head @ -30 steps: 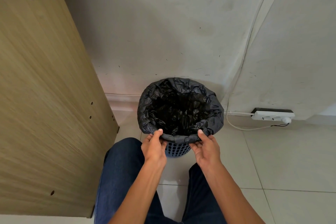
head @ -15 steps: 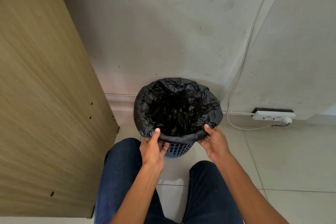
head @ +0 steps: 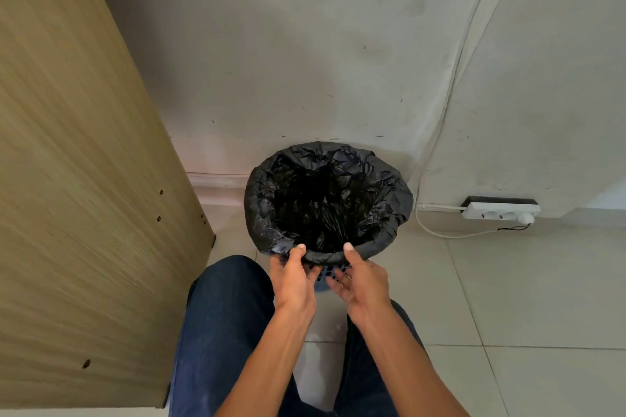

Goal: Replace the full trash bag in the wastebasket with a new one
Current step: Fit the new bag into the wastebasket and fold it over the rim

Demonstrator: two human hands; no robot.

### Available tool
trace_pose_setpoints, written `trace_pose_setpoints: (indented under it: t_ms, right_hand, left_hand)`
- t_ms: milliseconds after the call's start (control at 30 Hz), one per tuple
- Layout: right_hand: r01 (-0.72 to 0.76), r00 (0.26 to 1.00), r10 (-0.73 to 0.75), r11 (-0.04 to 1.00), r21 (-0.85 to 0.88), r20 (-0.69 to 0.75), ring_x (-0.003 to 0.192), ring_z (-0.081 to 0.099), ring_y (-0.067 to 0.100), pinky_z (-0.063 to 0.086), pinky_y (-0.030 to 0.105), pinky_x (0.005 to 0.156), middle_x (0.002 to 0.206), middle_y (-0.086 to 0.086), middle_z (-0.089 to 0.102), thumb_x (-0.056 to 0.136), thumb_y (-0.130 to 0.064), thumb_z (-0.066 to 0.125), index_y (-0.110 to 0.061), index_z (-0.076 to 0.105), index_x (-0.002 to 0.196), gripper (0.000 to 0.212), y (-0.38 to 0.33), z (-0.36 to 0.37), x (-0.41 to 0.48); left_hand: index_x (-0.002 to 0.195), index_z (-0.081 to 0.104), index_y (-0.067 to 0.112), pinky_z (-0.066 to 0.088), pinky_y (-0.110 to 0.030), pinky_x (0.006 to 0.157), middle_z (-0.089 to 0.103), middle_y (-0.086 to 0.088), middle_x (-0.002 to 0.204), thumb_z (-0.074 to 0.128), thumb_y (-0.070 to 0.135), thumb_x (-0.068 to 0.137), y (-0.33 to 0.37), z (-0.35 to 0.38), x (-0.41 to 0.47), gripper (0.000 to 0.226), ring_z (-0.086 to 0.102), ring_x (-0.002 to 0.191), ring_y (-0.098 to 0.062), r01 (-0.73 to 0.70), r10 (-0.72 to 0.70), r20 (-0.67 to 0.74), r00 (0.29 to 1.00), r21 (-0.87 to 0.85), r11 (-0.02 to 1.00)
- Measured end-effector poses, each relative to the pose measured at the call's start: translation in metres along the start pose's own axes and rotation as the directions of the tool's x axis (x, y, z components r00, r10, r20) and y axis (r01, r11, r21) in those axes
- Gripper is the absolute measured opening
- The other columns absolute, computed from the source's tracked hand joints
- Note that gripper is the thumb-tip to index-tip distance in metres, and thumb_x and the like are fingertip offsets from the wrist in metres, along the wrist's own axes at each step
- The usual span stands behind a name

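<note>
A black trash bag (head: 325, 203) lines a blue mesh wastebasket (head: 323, 276) on the floor against the wall. The bag's edge is folded down over the rim all round, and only a small patch of blue mesh shows at the near side. My left hand (head: 294, 281) pinches the folded bag edge at the near left of the rim, thumb on top. My right hand (head: 360, 283) is at the near right of the rim, thumb on the bag edge and fingers spread under the fold.
A tall wooden cabinet side (head: 84, 179) stands close on the left. A white power strip (head: 501, 211) with a cable lies on the floor at the right by the wall. My knees in dark jeans (head: 223, 315) are just below the basket. Light tiles (head: 508, 298) cover the floor.
My right hand has slid from the right side of the rim back toward the near middle, closer to my left hand. The bag's fold sits a little lower over the basket.
</note>
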State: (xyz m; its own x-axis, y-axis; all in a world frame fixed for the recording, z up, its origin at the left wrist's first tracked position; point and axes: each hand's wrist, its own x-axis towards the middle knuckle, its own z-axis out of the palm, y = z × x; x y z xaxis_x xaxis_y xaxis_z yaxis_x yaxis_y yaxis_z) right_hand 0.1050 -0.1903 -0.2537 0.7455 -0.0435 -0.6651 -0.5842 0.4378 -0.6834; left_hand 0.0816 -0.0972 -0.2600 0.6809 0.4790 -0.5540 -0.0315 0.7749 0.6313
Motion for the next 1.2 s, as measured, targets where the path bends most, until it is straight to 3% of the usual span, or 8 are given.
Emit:
trace_pose_setpoints:
  t_ms: [67,167,433,533,700,900,1000,1200]
  right_hand:
    - [0.091,0.996,-0.090,0.994,0.066,-0.023,0.082,0.068,0.026,0.058,0.035,0.066,0.105,0.021,0.069,0.097,-0.005,0.061,-0.002,0.064,0.104,0.009,0.000,0.007,0.001]
    - [0.139,0.989,-0.131,0.981,0.133,-0.072,0.084,0.068,0.028,0.058,0.036,0.067,0.105,0.024,0.067,0.096,0.003,0.057,0.003,0.059,0.105,0.010,-0.002,0.009,0.006]
    - [0.178,0.983,-0.174,0.981,0.075,-0.058,0.092,0.066,0.032,0.059,0.042,0.065,0.101,0.018,0.062,0.095,0.004,0.051,-0.005,0.050,0.102,0.011,-0.012,0.002,0.017]
    - [0.186,0.982,-0.184,0.982,0.033,-0.043,0.094,0.067,0.032,0.059,0.040,0.062,0.103,0.018,0.062,0.095,0.003,0.051,-0.004,0.050,0.105,0.012,-0.020,-0.005,0.023]
    - [0.176,0.984,-0.176,0.984,-0.014,0.001,0.096,0.066,0.033,0.063,0.039,0.061,0.105,0.021,0.061,0.096,0.004,0.049,-0.007,0.049,0.108,0.016,-0.036,-0.013,0.029]
    - [0.177,0.983,-0.173,0.983,-0.057,0.056,0.104,0.067,0.035,0.060,0.048,0.077,0.120,0.025,0.064,0.095,0.005,0.048,-0.001,0.053,0.114,0.021,-0.049,-0.023,0.038]
    - [0.182,0.982,-0.176,0.978,-0.102,0.065,0.106,0.067,0.037,0.059,0.050,0.080,0.121,0.027,0.063,0.094,0.004,0.048,-0.001,0.054,0.110,0.017,-0.051,-0.024,0.042]
    - [0.182,0.981,-0.170,0.973,-0.144,0.092,0.104,0.068,0.035,0.061,0.047,0.076,0.119,0.025,0.065,0.094,0.003,0.049,0.000,0.054,0.113,0.020,-0.057,-0.026,0.045]
  left_hand:
    - [0.134,0.050,0.004,0.055,-0.043,0.087,0.062,-0.018,0.128,0.058,-0.001,0.095,-0.004,0.001,-0.002,0.040,0.060,0.119,-0.032,0.018,-0.019,-0.033,0.999,-0.022,1.000]
    - [0.139,0.041,0.006,0.057,-0.044,0.085,0.058,-0.022,0.131,0.063,-0.003,0.091,-0.004,0.000,0.001,0.054,0.060,0.119,-0.034,0.039,-0.043,-0.090,0.995,-0.053,0.998]
    - [0.132,0.050,0.002,0.052,-0.047,0.097,0.061,-0.015,0.130,0.059,0.019,0.100,0.023,-0.014,0.023,0.037,0.061,0.117,-0.028,-0.004,0.006,-0.129,0.992,0.018,1.000]
    - [0.137,0.050,0.006,0.053,-0.041,0.088,0.059,-0.013,0.133,0.051,0.026,0.104,0.027,-0.019,0.027,0.039,0.061,0.112,-0.026,0.039,-0.038,-0.117,0.992,0.002,0.999]
    - [0.138,0.052,0.008,0.050,-0.043,0.097,0.059,-0.013,0.135,0.046,0.022,0.106,0.028,-0.021,0.032,0.036,0.056,0.123,-0.029,0.063,-0.064,-0.085,0.994,-0.009,0.998]
    - [0.113,0.058,0.005,0.053,-0.044,0.094,0.060,-0.017,0.120,0.047,0.012,0.105,0.030,-0.028,0.039,0.015,0.061,0.098,-0.025,0.109,-0.110,-0.047,0.993,-0.014,0.994]
    - [0.128,0.053,0.003,0.052,-0.045,0.097,0.060,-0.019,0.122,0.045,0.005,0.104,0.032,-0.028,0.045,0.025,0.062,0.102,-0.028,0.120,-0.119,-0.039,0.992,0.011,0.993]
    - [0.111,0.059,0.012,0.054,-0.034,0.077,0.064,-0.009,0.104,0.046,-0.002,0.102,0.049,-0.032,0.056,0.021,0.061,0.088,-0.018,0.135,-0.134,-0.019,0.991,0.175,0.975]
